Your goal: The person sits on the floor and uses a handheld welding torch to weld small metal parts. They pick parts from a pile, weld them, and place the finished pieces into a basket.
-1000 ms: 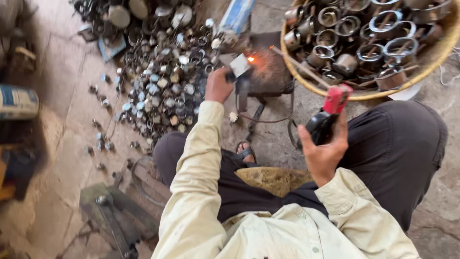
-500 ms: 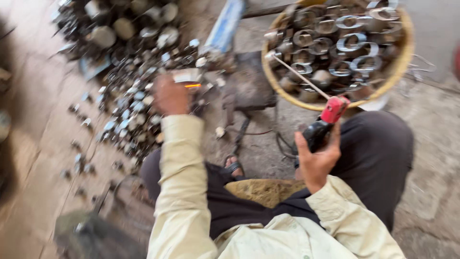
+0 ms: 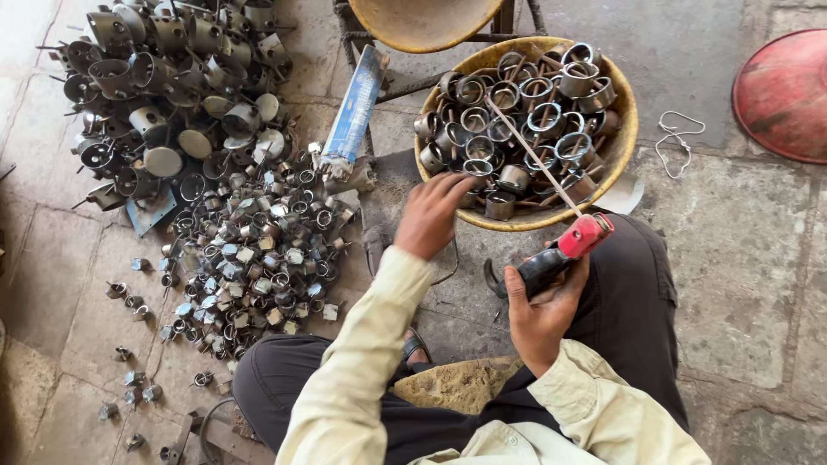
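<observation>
My right hand (image 3: 541, 312) grips a welding electrode holder (image 3: 562, 252) with a black handle and red jaw; a thin rod (image 3: 527, 153) sticks out from it over a yellow bowl (image 3: 626, 129). The bowl is full of short metal rings (image 3: 536, 108). My left hand (image 3: 429, 215) reaches to the bowl's near rim, fingers curled among the rings there; whether it holds one is hidden. A small metal stand (image 3: 379, 226) sits on the floor just left of that hand.
A pile of small welded metal pieces (image 3: 250, 250) lies on the stone floor at left, with larger cup-shaped parts (image 3: 164, 77) behind. A blue electrode packet (image 3: 355, 105) lies between pile and bowl. A red dish (image 3: 786, 90) sits at far right, a wire loop (image 3: 676, 138) near it.
My left hand has left the glowing piece on the stand by the pile and moved right to the bowl of rings. The glow is gone. My right hand keeps the holder.
</observation>
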